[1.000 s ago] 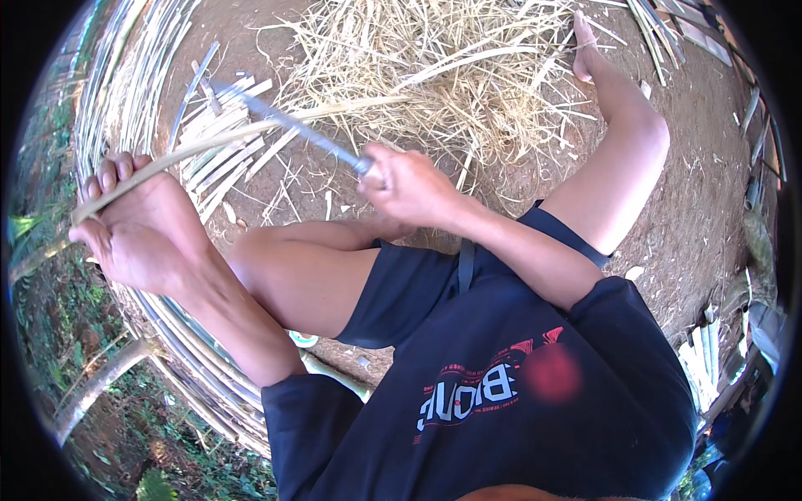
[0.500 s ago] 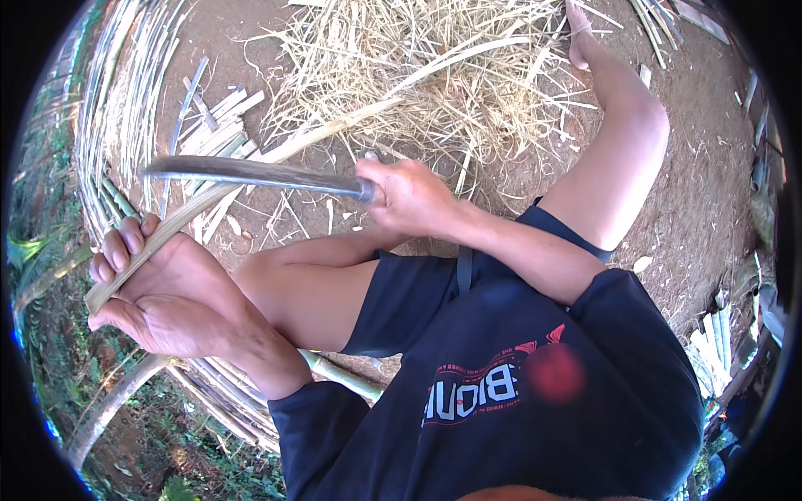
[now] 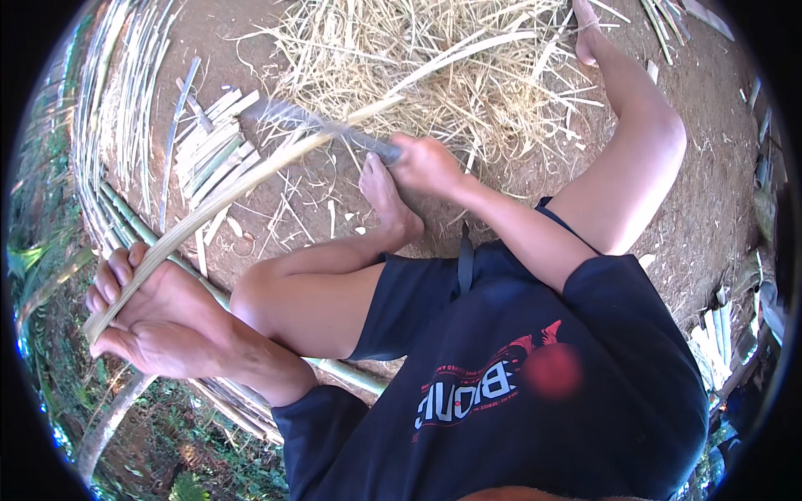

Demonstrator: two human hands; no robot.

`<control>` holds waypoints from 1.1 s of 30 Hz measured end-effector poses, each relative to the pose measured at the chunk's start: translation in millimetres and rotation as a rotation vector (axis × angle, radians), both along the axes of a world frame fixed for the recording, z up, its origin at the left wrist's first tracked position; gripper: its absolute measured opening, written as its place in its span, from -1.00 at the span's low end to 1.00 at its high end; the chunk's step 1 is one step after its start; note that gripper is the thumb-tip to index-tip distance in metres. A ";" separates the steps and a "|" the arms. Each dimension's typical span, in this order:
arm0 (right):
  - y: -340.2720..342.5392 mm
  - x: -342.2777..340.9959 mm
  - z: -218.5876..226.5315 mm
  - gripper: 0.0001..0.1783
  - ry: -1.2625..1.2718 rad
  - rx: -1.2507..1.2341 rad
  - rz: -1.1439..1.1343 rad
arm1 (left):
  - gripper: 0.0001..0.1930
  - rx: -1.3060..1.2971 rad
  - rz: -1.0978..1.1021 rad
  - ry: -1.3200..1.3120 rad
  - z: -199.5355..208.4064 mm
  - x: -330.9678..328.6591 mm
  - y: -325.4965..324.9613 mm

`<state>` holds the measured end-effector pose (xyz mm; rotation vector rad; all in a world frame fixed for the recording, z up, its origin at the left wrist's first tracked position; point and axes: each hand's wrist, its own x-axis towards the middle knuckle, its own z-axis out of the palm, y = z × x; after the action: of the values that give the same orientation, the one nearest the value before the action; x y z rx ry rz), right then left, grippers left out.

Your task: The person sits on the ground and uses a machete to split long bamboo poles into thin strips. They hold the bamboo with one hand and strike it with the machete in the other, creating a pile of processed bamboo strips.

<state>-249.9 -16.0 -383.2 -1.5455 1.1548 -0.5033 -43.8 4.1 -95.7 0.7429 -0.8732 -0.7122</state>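
My left hand (image 3: 163,313) is closed round the near end of a long, pale bamboo strip (image 3: 217,200), the thumb below it and the fingers curled over its far side. The strip slants up and right toward the shavings. In my right hand (image 3: 428,167) is the handle of a machete (image 3: 368,142), gripped in a fist. Its blade, smeared by motion, points up and left and crosses the strip near the strip's far part. Whether the edge touches the strip I cannot tell.
A heap of thin bamboo shavings (image 3: 434,75) lies ahead. Short split pieces (image 3: 219,146) are stacked to its left, beside long thin strips (image 3: 134,92). My bare foot (image 3: 384,196) rests on the dirt close to the right hand. Bamboo poles and green plants (image 3: 175,434) are at the left.
My right hand has moved forward and slightly right, carrying the machete from over the strip's nearer part toward its far part. The left hand keeps its grip, nearly still.
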 end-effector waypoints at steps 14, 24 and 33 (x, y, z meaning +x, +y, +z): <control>22.0 -33.0 -104.1 -0.82 0.253 0.228 -0.148 | -0.50 0.047 0.024 0.030 -0.6 47.4 -16.6; 20.4 -30.2 -61.0 -0.75 0.346 0.233 -0.031 | -0.43 0.131 0.345 0.042 -5.1 83.0 -32.5; -14.1 -60.7 -81.7 -0.82 0.239 0.603 -0.110 | -0.46 0.102 0.382 -0.155 -18.9 93.0 -33.3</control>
<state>-310.6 -30.1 -464.8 -1.0362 1.4198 -0.0212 49.2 -29.2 -114.7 1.0335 -0.8078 -0.3643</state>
